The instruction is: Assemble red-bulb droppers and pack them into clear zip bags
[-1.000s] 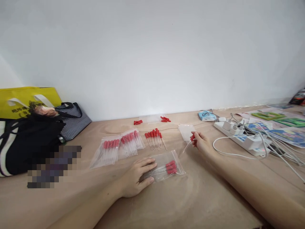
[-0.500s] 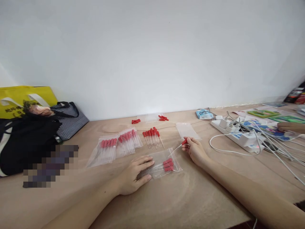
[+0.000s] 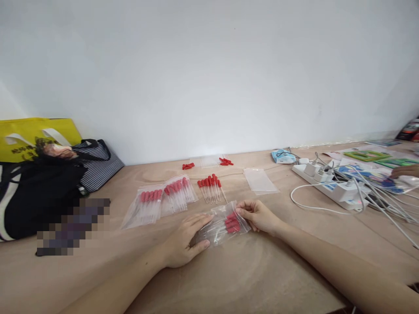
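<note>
A clear zip bag (image 3: 218,232) lies in front of me with several red-bulbed droppers (image 3: 232,226) inside, bulbs toward the right. My left hand (image 3: 188,240) rests over the bag's left end, thumb and fingers spread apart. At the bag's open right end, my right hand (image 3: 253,214) is closed, with thumb and forefinger pinching the bag's edge beside the bulbs. Whether these fingers also touch a dropper is hidden. Just beyond the bag, loose droppers (image 3: 209,184) lie in a row. Two filled bags (image 3: 144,213) overlap to the left.
An unfilled zip bag (image 3: 261,181) lies to the right. Loose red bulbs (image 3: 188,166) and clear tubes are by the wall. On the right are a white power strip (image 3: 330,187) with cables, a blue mask (image 3: 283,156) and another person's hand (image 3: 406,170). Bags (image 3: 42,200) stand left.
My right hand has moved left to the bag's mouth. The dropper it held has gone into the bag. My left hand has stayed in place.
</note>
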The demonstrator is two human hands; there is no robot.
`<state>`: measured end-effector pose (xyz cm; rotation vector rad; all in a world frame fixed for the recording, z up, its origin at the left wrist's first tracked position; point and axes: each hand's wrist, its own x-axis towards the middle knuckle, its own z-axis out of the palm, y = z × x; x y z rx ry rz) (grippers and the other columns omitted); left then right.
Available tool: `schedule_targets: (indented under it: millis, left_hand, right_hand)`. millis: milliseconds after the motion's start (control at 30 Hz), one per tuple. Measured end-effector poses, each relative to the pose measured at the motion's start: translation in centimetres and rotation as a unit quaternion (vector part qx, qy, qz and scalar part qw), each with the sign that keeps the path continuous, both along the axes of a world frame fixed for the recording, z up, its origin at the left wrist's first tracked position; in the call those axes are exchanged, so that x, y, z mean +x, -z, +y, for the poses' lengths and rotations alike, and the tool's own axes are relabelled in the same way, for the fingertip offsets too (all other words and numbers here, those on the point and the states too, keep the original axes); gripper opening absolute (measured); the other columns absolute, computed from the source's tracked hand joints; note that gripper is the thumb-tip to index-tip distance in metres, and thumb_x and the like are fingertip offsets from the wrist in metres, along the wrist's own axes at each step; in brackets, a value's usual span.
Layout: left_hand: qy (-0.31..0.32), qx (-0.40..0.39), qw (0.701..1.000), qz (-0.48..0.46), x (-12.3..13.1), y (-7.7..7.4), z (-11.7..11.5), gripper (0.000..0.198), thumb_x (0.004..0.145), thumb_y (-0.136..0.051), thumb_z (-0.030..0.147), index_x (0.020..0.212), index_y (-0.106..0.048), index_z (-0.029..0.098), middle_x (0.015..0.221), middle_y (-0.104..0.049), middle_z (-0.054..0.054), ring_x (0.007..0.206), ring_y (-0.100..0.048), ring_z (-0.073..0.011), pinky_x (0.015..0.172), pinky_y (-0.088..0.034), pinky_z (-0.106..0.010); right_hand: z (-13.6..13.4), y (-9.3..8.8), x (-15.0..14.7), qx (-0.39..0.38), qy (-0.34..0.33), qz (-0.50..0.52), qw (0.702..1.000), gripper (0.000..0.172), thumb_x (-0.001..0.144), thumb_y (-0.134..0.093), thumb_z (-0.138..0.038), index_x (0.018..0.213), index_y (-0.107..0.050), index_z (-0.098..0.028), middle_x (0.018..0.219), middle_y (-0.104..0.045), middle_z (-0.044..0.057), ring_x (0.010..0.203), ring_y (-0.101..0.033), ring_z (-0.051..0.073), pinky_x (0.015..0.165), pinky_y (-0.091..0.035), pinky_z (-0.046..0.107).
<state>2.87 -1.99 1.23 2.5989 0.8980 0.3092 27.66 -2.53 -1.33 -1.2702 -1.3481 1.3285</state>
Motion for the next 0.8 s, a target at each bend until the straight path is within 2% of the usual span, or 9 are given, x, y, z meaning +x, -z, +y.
schedule_targets:
  millis: [100, 233, 367, 500, 567, 667, 733, 800]
  left_hand:
    - [-0.001, 0.006, 1.000, -0.005, -0.1, 0.2, 0.1, 0.051, 0.082, -0.046, 0.035, 0.130, -0.031, 0.025, 0.133, -0.038, -0.004, 0.121, -0.034, -0.0244, 0.100, -0.029, -0.043]
    - [-0.003, 0.003, 1.000, -0.009, -0.1, 0.3, 0.1, 0.050, 0.082, -0.046, 0.034, 0.129, -0.034, 0.023, 0.132, -0.039, -0.005, 0.121, -0.034, -0.0246, 0.100, -0.029, -0.043]
    - [-0.003, 0.002, 1.000, -0.009, -0.1, 0.3, 0.1, 0.049, 0.082, -0.046, 0.035, 0.128, -0.036, 0.021, 0.132, -0.040, -0.006, 0.121, -0.033, -0.0243, 0.100, -0.029, -0.042]
    - [-0.003, 0.004, 1.000, -0.001, -0.1, 0.3, 0.0, 0.048, 0.083, -0.045, 0.035, 0.129, -0.035, 0.023, 0.132, -0.040, -0.005, 0.122, -0.032, -0.0232, 0.101, -0.028, -0.042]
    - [0.000, 0.007, 1.000, 0.004, 0.0, 0.3, 0.0, 0.046, 0.083, -0.045, 0.035, 0.127, -0.037, 0.024, 0.133, -0.039, -0.005, 0.122, -0.032, -0.0232, 0.100, -0.028, -0.043]
    - [0.004, 0.010, 1.000, 0.013, 0.0, 0.2, 0.1, 0.043, 0.084, -0.044, 0.034, 0.126, -0.040, 0.025, 0.134, -0.037, -0.005, 0.122, -0.032, -0.0236, 0.100, -0.029, -0.043]
    - [0.008, 0.011, 1.000, 0.012, 0.0, 0.3, 0.1, 0.043, 0.083, -0.045, 0.034, 0.125, -0.041, 0.024, 0.134, -0.037, -0.006, 0.122, -0.033, -0.0238, 0.100, -0.029, -0.043]
    - [0.013, 0.011, 1.000, 0.007, 0.0, 0.3, 0.1, 0.043, 0.083, -0.045, 0.033, 0.125, -0.042, 0.024, 0.133, -0.038, -0.006, 0.122, -0.033, -0.0236, 0.100, -0.029, -0.043]
  right_hand:
    - [0.1, -0.2, -0.1, -0.014, -0.010, -0.020, 1.000, 0.034, 0.063, -0.062, -0.045, 0.078, -0.059, -0.014, 0.049, -0.054, -0.005, 0.028, -0.033, 0.002, 0.028, -0.023, 0.016]
    - [0.3, -0.3, 0.2, -0.020, -0.045, -0.002, 0.999, 0.038, 0.059, -0.067, -0.040, 0.087, -0.058, -0.015, 0.064, -0.061, -0.002, 0.030, -0.035, 0.000, 0.030, -0.025, 0.015]
    - [0.6, 0.5, -0.1, -0.021, -0.001, -0.014, 1.000, 0.034, 0.060, -0.065, -0.042, 0.078, -0.053, -0.015, 0.053, -0.055, -0.005, 0.032, -0.038, 0.003, 0.030, -0.027, 0.016]
    - [1.1, 1.1, 0.2, 0.004, -0.022, -0.045, 0.999, 0.028, 0.063, -0.062, -0.041, 0.067, -0.055, -0.014, 0.048, -0.052, -0.004, 0.035, -0.041, 0.005, 0.034, -0.030, 0.017]
    - [1.8, 0.9, 0.9, -0.004, -0.025, -0.080, 0.997, 0.025, 0.067, -0.058, -0.039, 0.066, -0.056, -0.014, 0.042, -0.047, -0.006, 0.033, -0.037, 0.004, 0.033, -0.027, 0.017]
    - [3.8, 0.0, 1.7, 0.013, 0.041, -0.186, 0.982, 0.019, 0.073, -0.051, -0.033, 0.069, -0.055, -0.014, 0.042, -0.045, -0.006, 0.033, -0.038, 0.005, 0.034, -0.028, 0.017]
    - [5.6, -0.6, 1.6, 0.056, 0.094, -0.284, 0.953, 0.015, 0.074, -0.050, -0.028, 0.075, -0.054, -0.014, 0.053, -0.053, -0.002, 0.043, -0.047, 0.006, 0.041, -0.035, 0.017]
    - [7.5, -1.1, 0.7, 0.082, 0.110, -0.332, 0.933, 0.019, 0.069, -0.056, -0.027, 0.083, -0.054, -0.014, 0.071, -0.060, 0.002, 0.057, -0.055, 0.009, 0.049, -0.039, 0.017]
